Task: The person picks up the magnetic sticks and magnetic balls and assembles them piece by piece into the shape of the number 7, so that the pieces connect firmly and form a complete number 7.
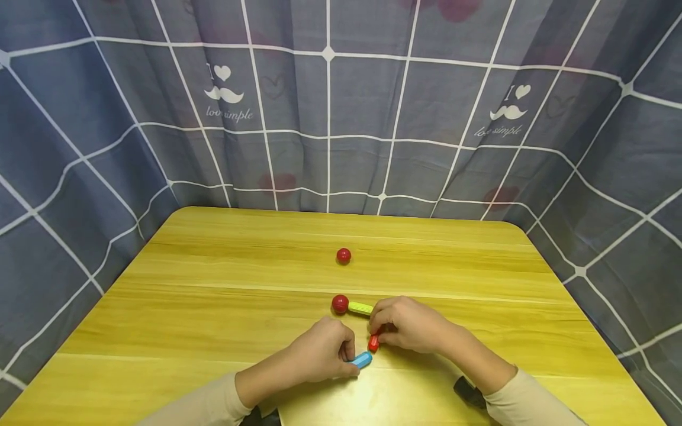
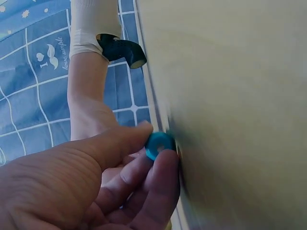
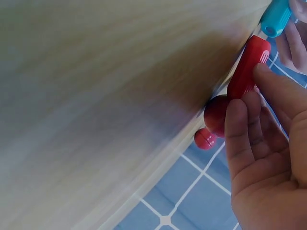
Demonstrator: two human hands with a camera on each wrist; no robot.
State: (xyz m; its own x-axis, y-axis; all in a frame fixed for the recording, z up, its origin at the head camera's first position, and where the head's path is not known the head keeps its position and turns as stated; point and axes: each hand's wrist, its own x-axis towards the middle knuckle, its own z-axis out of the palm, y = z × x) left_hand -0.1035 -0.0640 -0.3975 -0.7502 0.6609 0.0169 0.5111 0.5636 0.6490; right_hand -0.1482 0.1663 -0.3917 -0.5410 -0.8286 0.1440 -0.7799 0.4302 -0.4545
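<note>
My left hand (image 1: 323,350) pinches a short blue rod (image 1: 363,360) between thumb and fingers, low over the wooden table (image 1: 224,319). In the left wrist view the round end of the blue rod (image 2: 160,145) shows between thumb and fingertip. With thumb and fingertips, my right hand (image 1: 412,324) holds a red rod (image 3: 249,67). The free ends of the two rods face each other, a small gap apart. A yellow-green ribbed rod (image 1: 360,308) lies with one end against a red ball (image 1: 340,304); its other end is hidden behind the right hand.
Another red ball (image 1: 343,255) stands alone farther back on the table. A grey checked curtain (image 1: 362,106) surrounds the table's back and sides. Dark straps (image 1: 469,391) show at both cuffs.
</note>
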